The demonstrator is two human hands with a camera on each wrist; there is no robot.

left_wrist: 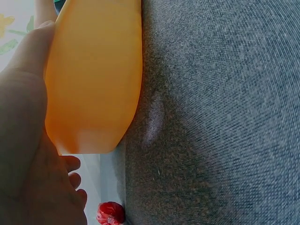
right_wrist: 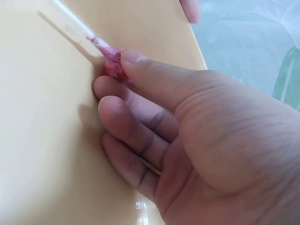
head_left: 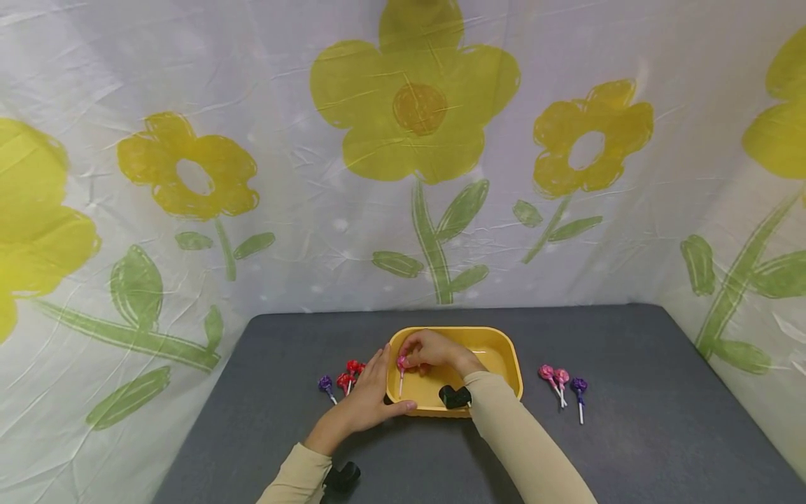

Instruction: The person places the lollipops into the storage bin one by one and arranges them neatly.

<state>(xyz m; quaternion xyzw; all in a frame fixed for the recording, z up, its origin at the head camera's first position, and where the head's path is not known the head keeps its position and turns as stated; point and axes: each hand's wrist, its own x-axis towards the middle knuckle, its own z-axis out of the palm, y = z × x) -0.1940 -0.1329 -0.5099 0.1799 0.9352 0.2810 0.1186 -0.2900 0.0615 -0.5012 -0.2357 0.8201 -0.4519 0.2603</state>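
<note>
Inside the yellow plastic tray (head_left: 494, 364), my right hand (head_left: 434, 348) pinches a pink-wrapped lollipop (right_wrist: 114, 64) by its candy end between thumb and index finger. The lollipop's white stick points toward the near side, close over the tray floor. My left hand (head_left: 362, 402) rests against the tray's left end, its fingers extended along the outside and its thumb along the near rim. In the left wrist view the tray's orange-looking outer wall (left_wrist: 96, 79) fills the space beside that thumb.
Left of the tray lie a purple lollipop (head_left: 324, 383) and red lollipops (head_left: 344, 381), partly hidden by my left hand. To its right are two pink lollipops (head_left: 554, 374) and a purple one (head_left: 579, 386). A flower-printed cloth (head_left: 302, 245) hangs behind the dark grey table (head_left: 630, 448).
</note>
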